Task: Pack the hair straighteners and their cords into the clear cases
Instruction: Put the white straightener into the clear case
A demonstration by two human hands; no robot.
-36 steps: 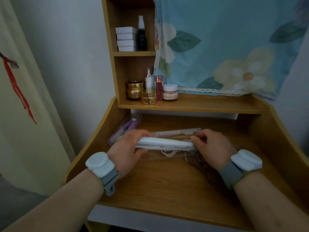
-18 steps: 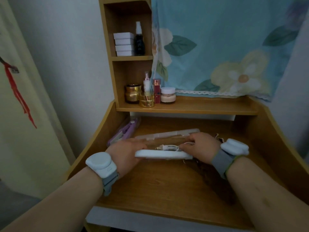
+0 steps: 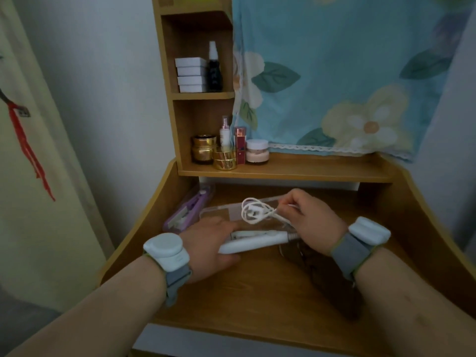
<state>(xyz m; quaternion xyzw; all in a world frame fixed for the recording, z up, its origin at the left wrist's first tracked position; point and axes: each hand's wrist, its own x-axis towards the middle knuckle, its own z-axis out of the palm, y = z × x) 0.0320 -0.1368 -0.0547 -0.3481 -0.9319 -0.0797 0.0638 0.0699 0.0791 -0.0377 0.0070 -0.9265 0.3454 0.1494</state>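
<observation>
A white hair straightener (image 3: 253, 242) lies across the desk in front of an open clear case (image 3: 219, 211). My left hand (image 3: 208, 247) grips its left end, thumb under it. My right hand (image 3: 310, 217) pinches the white cord (image 3: 253, 211), whose coiled loops and plug hang in the air over the clear case. The cord runs down to the straightener's right end. A purple straightener sits in a second clear case (image 3: 189, 211) at the desk's back left, against the side wall.
The wooden desk (image 3: 257, 292) has raised side walls. A shelf (image 3: 309, 172) above its back holds gold jars, a pink bottle and a white jar (image 3: 257, 152). White boxes (image 3: 192, 74) and a dark spray bottle stand higher up. A floral cloth hangs behind.
My right hand has let go of the straightener's right end and lifted the coiled cord up over the clear case. My left hand still holds the straightener, now lying lower on the desk.
</observation>
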